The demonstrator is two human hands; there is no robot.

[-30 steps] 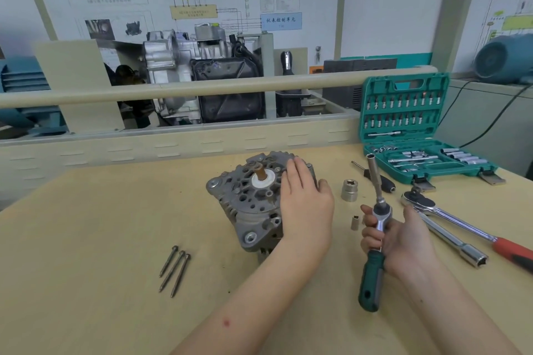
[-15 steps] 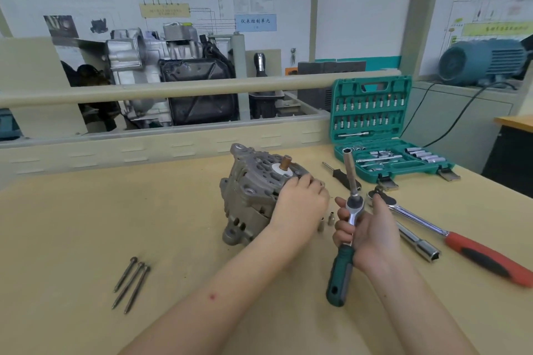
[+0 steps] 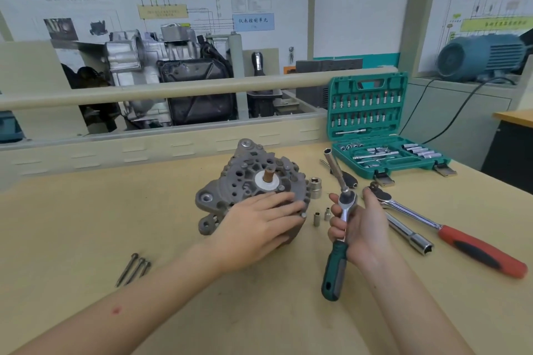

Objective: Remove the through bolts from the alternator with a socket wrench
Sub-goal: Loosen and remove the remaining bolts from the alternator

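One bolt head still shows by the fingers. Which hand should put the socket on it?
Right hand: it already grips the socket wrench. The left hand rests flat on the alternator, steadying it.

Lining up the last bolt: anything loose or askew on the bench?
Nothing damaged. Two small sockets lie loose beside the alternator, a larger socket against it; three removed bolts lie together, left.

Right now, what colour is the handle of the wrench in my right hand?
Dark green with black, on the wrench in the right hand; head view.
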